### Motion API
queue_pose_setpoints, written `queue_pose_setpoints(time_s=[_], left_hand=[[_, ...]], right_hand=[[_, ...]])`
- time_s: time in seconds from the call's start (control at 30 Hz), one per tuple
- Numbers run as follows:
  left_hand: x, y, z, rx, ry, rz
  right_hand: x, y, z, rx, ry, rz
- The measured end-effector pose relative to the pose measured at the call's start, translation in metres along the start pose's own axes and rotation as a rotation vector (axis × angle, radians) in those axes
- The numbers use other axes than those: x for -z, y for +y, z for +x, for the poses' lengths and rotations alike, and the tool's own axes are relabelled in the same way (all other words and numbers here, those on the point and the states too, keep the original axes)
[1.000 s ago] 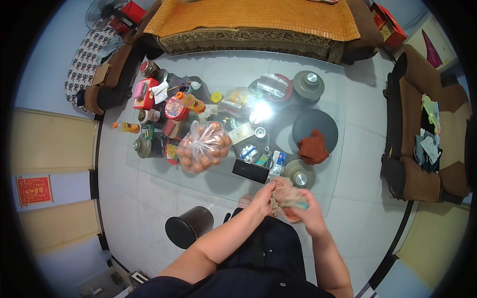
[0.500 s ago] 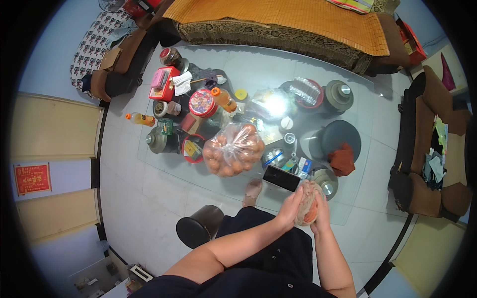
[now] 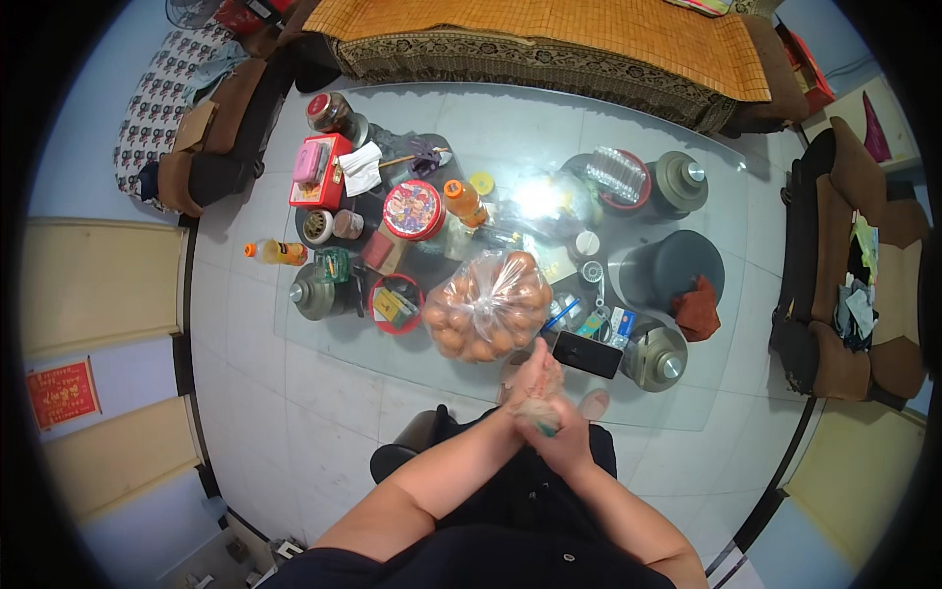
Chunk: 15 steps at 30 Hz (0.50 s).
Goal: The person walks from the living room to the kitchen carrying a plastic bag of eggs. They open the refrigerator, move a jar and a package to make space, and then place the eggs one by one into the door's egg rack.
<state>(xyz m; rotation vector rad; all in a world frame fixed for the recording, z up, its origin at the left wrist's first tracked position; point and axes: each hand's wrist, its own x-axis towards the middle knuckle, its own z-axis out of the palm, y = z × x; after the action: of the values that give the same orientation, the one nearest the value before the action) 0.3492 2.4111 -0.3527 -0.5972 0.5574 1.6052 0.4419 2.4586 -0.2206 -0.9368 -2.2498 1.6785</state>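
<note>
Beige, crumpled, thin-looking material with a teal patch: this soft bundle (image 3: 538, 413) sits between the two hands, over the dark-clothed lap at the near side of the glass table (image 3: 471, 137). Right hand (image 3: 566, 442) is curled over it, fingers bent, thumb side uppermost. Left hand (image 3: 530, 378) lies along the far side, its fingers pointing out toward the table; motion blur and overlap hide whether those fingers close round the bundle, so its grip cannot be told.

Judged step: working the bundle between the palms. Method notes: left palm best kept as a steady backing, while the right presses and turns in short strokes. Even pressure from the whole palm should suit limp material better than pinching with fingertips, which could snag or stretch it. Loose folds are best tucked inward so none trail.

Clearance: left fingertips appear near the clear bag of brown eggs (image 3: 489, 309); contact cannot be judged from overhead. The dark phone (image 3: 586, 354) lies just beyond, to the right. Risk: a long outward stroke might knock either. Recommended: elbows in, strokes kept over the lap.
</note>
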Motion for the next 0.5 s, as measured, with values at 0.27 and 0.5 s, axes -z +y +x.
queue_pose_setpoints(time_s=[0.27, 0.5], left_hand=[[-0.073, 0.004, -0.047, -0.095, 0.209, 0.091], [0.032, 0.097, -0.003, -0.780, 0.494, 1.328]], right_hand=[[0.007, 0.064, 0.065, -0.441, 0.383, 0.346], [0.037, 0.041, 0.064, -0.602, 0.255, 1.086]])
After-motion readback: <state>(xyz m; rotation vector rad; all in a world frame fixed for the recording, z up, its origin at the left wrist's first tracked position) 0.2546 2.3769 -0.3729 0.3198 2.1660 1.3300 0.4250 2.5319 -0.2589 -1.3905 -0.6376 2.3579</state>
